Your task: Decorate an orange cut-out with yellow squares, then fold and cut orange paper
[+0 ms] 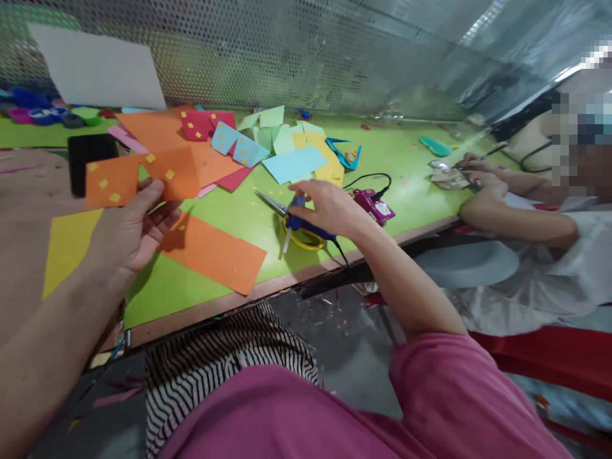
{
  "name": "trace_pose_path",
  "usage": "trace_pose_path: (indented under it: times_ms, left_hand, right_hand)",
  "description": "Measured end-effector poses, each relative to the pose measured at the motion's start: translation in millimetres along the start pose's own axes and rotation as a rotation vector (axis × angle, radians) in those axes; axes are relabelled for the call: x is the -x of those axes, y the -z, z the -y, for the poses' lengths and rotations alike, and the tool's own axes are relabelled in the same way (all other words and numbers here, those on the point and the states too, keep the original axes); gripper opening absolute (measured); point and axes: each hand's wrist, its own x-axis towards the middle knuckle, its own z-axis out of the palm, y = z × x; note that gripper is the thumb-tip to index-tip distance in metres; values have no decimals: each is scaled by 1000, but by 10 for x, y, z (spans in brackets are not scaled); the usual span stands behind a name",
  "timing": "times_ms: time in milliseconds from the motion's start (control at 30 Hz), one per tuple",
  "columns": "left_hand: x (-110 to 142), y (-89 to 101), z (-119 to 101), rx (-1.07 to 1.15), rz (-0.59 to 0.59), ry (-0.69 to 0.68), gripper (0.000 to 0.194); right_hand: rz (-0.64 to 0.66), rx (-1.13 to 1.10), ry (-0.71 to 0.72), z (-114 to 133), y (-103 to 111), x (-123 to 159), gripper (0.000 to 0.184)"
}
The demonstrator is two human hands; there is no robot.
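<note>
My left hand [136, 220] pinches a folded orange paper piece [174, 173] dotted with small yellow squares; a notch is cut at its middle. My right hand [329, 204] is curled over a blue glue gun [313, 228] with a clear stick poking out of it, its grip partly hidden by the fingers. Beneath the glue gun lie scissors [272, 202] with yellow handles, blades pointing to the far left. A flat orange paper strip [220, 255] rests on the green tabletop [186, 287] between my hands.
Farther back lie a red dotted piece [196, 126], a light blue dotted piece [239, 145], a plain light blue paper [296, 164] and a teal frame shape [344, 155]. A corded magenta box [375, 205] stands right. At far right, another person's hands [480, 178] work over something crumpled.
</note>
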Motion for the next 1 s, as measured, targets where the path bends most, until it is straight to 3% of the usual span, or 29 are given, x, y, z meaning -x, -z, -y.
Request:
trace_pose_path:
  times_ms: [100, 200, 300, 433, 567, 700, 867, 1000]
  left_hand:
    - [34, -12, 88, -52, 20, 11, 32]
    - [90, -54, 160, -92, 29, -7, 27]
    - [124, -76, 213, -138, 24, 6, 28]
    - [136, -43, 292, -222, 70, 17, 30]
    - [143, -3, 380, -296, 159, -16, 38]
    - [153, 15, 435, -343, 221, -100, 37]
    - [188, 11, 422, -285, 256, -133, 33]
    - [222, -1, 405, -264, 282, -144, 35]
  right_hand:
    - [128, 274, -76, -184, -53, 334, 44]
    - [85, 372, -55, -296, -206, 551, 57]
    - [23, 364, 5, -427, -300, 536, 51]
    - [-62, 239, 16, -531, -213, 418, 35]
    - [-153, -297, -5, -295, -97, 481, 24]
    - [-26, -793, -6, 142, -254, 577, 24]
    - [-14, -802, 4, 430, -550, 568, 32]
    - [8, -736, 27, 486, -605, 559, 33]
